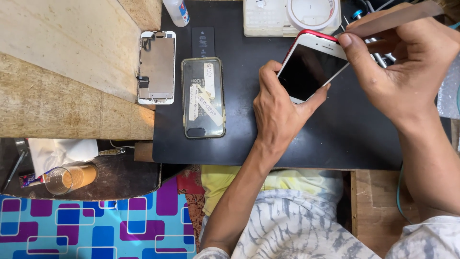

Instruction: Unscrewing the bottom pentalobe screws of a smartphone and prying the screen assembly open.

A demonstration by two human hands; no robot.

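Your right hand is partly cut off by the frame's right edge, and it covers the top corner of the red-edged phone, so you cannot see where the thin flat tool meets the phone. That tool runs up to the top right corner, gripped between your right thumb and fingers. Behind the hand some metal tool handles peek out, too hidden to tell apart.

Your left hand clasps the phone from below, thumb on its left edge and fingers wrapped round the lower right corner. The phone is tilted, dark screen up, lifted over the black mat on the counter.

At the top edge a white tray with a roll of tape on it is cut off, as is a small clear bottle with a blue and red label. A black rectangular battery lies beside it, its print too small to make out.

You have three phone bodies in view: the one you hold, a second phone in a clear case with pale paper strips taped across it, and a stripped screen assembly lying half on the mat. One glass of brown drink sits at lower left, beside a crumpled white paper.
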